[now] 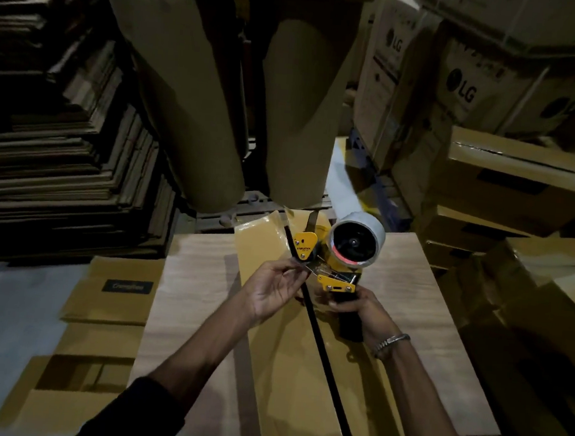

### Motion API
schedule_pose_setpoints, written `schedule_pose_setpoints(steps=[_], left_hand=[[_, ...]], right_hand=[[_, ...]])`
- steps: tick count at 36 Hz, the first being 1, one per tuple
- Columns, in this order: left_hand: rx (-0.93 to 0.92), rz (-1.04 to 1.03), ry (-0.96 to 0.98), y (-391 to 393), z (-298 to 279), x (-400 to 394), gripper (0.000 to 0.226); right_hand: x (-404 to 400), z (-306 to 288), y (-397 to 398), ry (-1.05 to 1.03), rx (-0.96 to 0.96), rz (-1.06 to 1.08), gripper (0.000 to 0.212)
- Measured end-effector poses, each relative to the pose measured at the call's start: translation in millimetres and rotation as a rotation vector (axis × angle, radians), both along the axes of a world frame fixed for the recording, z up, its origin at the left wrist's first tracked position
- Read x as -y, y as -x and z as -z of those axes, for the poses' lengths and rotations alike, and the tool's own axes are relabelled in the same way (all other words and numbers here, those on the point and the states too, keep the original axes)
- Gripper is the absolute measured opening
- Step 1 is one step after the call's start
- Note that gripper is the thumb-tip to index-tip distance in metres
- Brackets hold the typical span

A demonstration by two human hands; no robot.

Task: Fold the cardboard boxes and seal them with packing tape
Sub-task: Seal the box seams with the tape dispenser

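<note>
— Cardboard box [289, 371], where is it right now?

— Straight under my arms. It lies in front of me with its two top flaps folded shut, and the dark seam between them runs from near my body away toward the far edge. It rests on a pale wood-grain desk [192, 296] that shows on both sides of it.

— And your hands?

— My right hand [361, 311] is curled around the black handle of the tape dispenser [330, 268], holding it above the seam; there is a metal bracelet [389, 342] on that wrist. My left hand [272, 290] is at the dispenser's front end, fingertips pinching at what looks like the loose end of the tape near the yellow plate. The tape itself is too thin and clear for me to see for sure.

— The roll?

— The tape roll [357, 245] sits on the dispenser's hub, its open side facing me, just beyond my right hand.

— What is around the desk?

— To the left, lower down, flat yellow-brown cartons [117, 294], one with a dark label. Beyond those, a tall stack of flattened cardboard [61, 174]. Straight ahead stand two big rolls of brown paper [185, 108], upright. To the right are stacked boxes, and behind them the printed LG boxes [465, 87].
</note>
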State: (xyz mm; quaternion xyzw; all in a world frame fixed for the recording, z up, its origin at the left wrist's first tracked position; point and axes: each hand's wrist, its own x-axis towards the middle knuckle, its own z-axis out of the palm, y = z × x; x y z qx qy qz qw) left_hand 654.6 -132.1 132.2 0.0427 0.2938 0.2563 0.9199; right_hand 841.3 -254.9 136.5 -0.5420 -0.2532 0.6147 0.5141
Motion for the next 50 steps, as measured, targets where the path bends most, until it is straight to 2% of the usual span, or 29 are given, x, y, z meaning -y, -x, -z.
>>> schedule_pose_setpoints(steps=[5, 10, 13, 17, 20, 23, 27, 29, 33, 35, 37, 42, 50], left_hand=[[0.064, 0.096, 0.007, 5, 3, -46, 0.019], [0.062, 0.159, 0.010, 3, 13, -83, 0.037], [0.012, 0.226, -0.048, -1, 17, -99, 0.037], [-0.063, 0.267, -0.065, -7, 25, -116, 0.034], [-0.029, 0.308, -0.077, -3, 27, -125, 0.042], [-0.024, 0.432, -0.108, 4, 19, -135, 0.036], [-0.117, 0.616, -0.242, 9, 2, -162, 0.028], [-0.187, 0.656, -0.315, 13, -16, -179, 0.033], [-0.515, 0.796, -0.727, 7, -47, -216, 0.039], [-0.639, 0.855, -0.927, 0, -55, -233, 0.033], [-0.724, 0.860, -1.041, -6, -56, -249, 0.028], [-0.788, 0.826, -1.144, -17, -43, -274, 0.032], [-0.875, 0.775, -1.293, -20, -10, -274, 0.026]], right_hand=[[-17, 1, 7, 0.030, 0.005, 0.079, 0.041], [-35, 4, 7, 0.046, 0.020, 0.142, 0.040], [-45, 10, 8, 0.057, 0.050, 0.163, 0.039], [-56, 17, 11, 0.034, 0.074, 0.196, 0.045], [-59, 22, 15, 0.016, 0.035, 0.196, 0.048], [-65, 22, 20, -0.004, 0.033, 0.178, 0.055], [-77, 15, 25, -0.026, 0.062, 0.150, 0.066], [-84, 12, 28, -0.023, 0.060, 0.147, 0.072], [-99, 3, 38, 0.025, 0.234, 0.126, 0.037], [-111, -2, 44, 0.029, 0.299, 0.121, 0.030], [-124, -6, 48, 0.042, 0.354, 0.148, 0.026], [-150, -7, 54, 0.047, 0.408, 0.200, 0.009], [-162, 24, 52, 0.136, 0.444, 0.170, 0.010]])
